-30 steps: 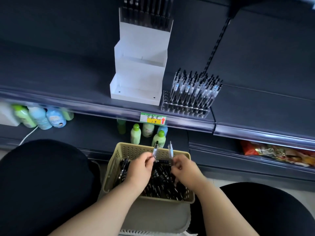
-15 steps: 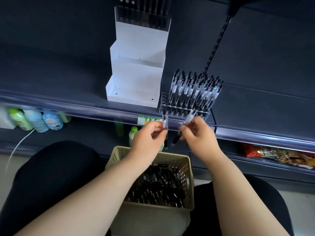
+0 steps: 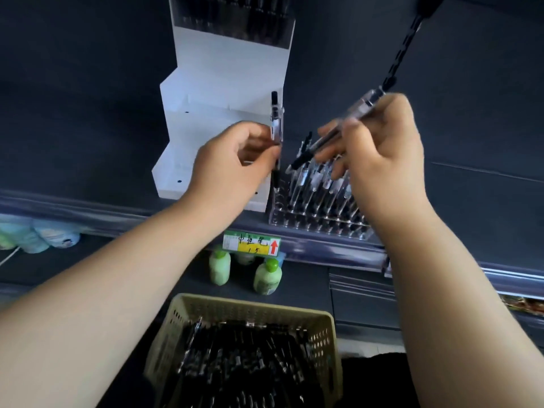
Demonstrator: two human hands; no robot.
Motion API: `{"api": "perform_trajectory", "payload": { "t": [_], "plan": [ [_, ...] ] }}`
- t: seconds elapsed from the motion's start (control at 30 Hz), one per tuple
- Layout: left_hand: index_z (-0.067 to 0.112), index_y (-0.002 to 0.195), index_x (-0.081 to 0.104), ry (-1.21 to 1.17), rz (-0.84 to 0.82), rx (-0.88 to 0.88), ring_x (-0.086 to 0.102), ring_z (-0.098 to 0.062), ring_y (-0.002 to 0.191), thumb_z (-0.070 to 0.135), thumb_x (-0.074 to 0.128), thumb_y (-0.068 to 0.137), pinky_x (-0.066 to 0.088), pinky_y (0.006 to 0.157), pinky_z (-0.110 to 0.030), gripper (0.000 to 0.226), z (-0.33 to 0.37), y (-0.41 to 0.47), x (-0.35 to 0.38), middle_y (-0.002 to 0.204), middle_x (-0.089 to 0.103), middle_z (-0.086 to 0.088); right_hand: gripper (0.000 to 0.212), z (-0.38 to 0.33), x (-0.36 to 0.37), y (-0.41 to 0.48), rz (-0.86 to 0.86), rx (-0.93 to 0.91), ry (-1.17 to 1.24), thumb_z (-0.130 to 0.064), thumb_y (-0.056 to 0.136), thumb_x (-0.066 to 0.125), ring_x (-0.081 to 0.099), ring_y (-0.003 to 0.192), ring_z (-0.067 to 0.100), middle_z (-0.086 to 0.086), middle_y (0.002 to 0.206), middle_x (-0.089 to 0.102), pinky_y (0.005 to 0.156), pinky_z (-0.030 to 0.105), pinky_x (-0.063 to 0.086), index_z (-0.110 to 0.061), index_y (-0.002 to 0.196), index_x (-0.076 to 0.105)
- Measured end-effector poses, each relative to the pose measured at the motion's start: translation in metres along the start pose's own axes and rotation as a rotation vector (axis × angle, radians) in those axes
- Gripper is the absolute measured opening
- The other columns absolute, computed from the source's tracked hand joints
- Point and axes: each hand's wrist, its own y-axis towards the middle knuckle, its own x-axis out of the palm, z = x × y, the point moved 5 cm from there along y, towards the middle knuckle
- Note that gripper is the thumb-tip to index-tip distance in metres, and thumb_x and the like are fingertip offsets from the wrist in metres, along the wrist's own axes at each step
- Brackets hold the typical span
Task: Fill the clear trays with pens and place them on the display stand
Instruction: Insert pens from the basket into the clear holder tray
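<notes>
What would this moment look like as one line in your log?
left hand pinches upright pen | right hand holds slanted pen over clear tray | tray beside white display stand | basket holds more pens

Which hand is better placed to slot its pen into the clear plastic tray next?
Probably the right hand: its clear-barrelled pen tilts tip-down above the clear plastic tray. The left hand holds an upright pen at the tray's left edge.

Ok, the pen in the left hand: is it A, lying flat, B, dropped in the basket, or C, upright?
C: the left hand pinches its pen upright in front of the white stand, while the right hand holds a second pen tilted.
</notes>
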Motion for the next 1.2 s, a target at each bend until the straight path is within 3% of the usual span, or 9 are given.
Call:
{"api": "perform_trajectory", "payload": {
  "t": [0.1,0.2,0.33,0.5,0.67,0.8,0.9,1.07,1.2],
  "plan": [
    [0.032,0.088,0.062,-0.027,0.024,-0.01,0.068,-0.009,0.085,0.015,0.069,0.084,0.054,0.084,-0.027,0.019,-0.012,0.013,0.0,0.088,0.071,0.009,0.012,0.007,0.011,0.017,0.005,-0.025,-0.106,-0.021,0.086,0.047,0.067,0.062,0.018,0.004,0.076,0.067,0.053,0.038,0.051,-0.028,0.084,0.038],
    [0.031,0.087,0.064,-0.047,0.018,-0.052,0.068,-0.009,0.084,0.015,0.069,0.083,0.054,0.083,-0.027,0.018,-0.022,0.011,0.001,0.087,0.072,0.009,0.027,0.01,0.016,0.022,0.035,-0.047,-0.151,-0.013,0.084,0.05,0.063,0.063,0.029,0.011,0.076,0.066,0.054,0.045,0.051,-0.033,0.091,0.032],
    [0.03,0.089,0.066,-0.075,0.017,-0.072,0.069,-0.007,0.082,0.016,0.069,0.082,0.054,0.077,-0.019,0.016,-0.029,0.017,0.001,0.085,0.072,0.012,0.046,0.006,0.014,0.041,0.091,-0.109,-0.131,-0.004,0.079,0.046,0.062,0.052,0.023,0.014,0.068,0.066,0.049,0.034,0.052,-0.029,0.113,0.028],
    [0.03,0.088,0.066,-0.127,0.042,-0.098,0.069,-0.01,0.086,0.017,0.068,0.083,0.053,0.084,-0.03,0.015,-0.036,0.02,-0.006,0.089,0.073,0.009,0.03,0.012,0.016,0.06,0.066,-0.094,-0.153,-0.012,0.084,0.044,0.064,0.048,0.015,-0.001,0.068,0.069,0.045,0.03,0.049,-0.038,0.097,0.034],
    [0.029,0.087,0.067,-0.158,0.069,-0.13,0.07,-0.013,0.088,0.015,0.067,0.084,0.052,0.09,-0.042,0.014,-0.042,0.022,-0.008,0.09,0.073,0.008,0.018,0.022,0.024,0.064,0.076,-0.066,-0.23,-0.021,0.093,0.045,0.065,0.051,0.014,0.003,0.067,0.067,0.046,0.031,0.05,-0.037,0.085,0.04],
    [0.029,0.088,0.066,-0.161,0.08,-0.146,0.07,-0.011,0.088,0.017,0.067,0.084,0.052,0.09,-0.04,0.013,-0.042,0.024,-0.005,0.09,0.073,0.01,0.009,0.026,0.028,0.066,0.099,-0.112,-0.392,-0.023,0.092,0.049,0.062,0.064,0.011,-0.005,0.072,0.065,0.054,0.017,0.046,-0.028,0.086,0.052],
    [0.028,0.09,0.066,-0.173,0.073,-0.162,0.069,-0.011,0.088,0.017,0.067,0.084,0.053,0.089,-0.038,0.012,-0.043,0.024,-0.003,0.09,0.073,0.01,0.01,0.029,0.029,0.066,0.095,-0.107,-0.448,-0.021,0.091,0.053,0.061,0.076,0.013,-0.001,0.08,0.065,0.066,0.02,0.047,-0.028,0.084,0.057],
    [0.028,0.089,0.066,-0.154,0.067,-0.159,0.07,-0.008,0.084,0.018,0.067,0.083,0.055,0.077,-0.023,0.011,-0.043,0.025,-0.002,0.087,0.073,0.014,0.01,0.032,0.031,0.066,0.074,-0.105,-0.485,-0.02,0.089,0.059,0.056,0.069,0.003,-0.01,0.077,0.062,0.062,0.01,0.044,-0.028,0.085,0.064],
    [0.026,0.091,0.067,-0.159,0.083,-0.172,0.069,-0.008,0.085,0.018,0.067,0.083,0.054,0.086,-0.032,0.011,-0.042,0.027,-0.004,0.089,0.073,0.011,0.01,0.036,0.034,0.065,0.056,-0.086,-0.493,-0.019,0.088,0.06,0.058,0.069,0.004,-0.016,0.074,0.061,0.064,0.011,0.047,-0.023,0.089,0.068]
  ]
}}
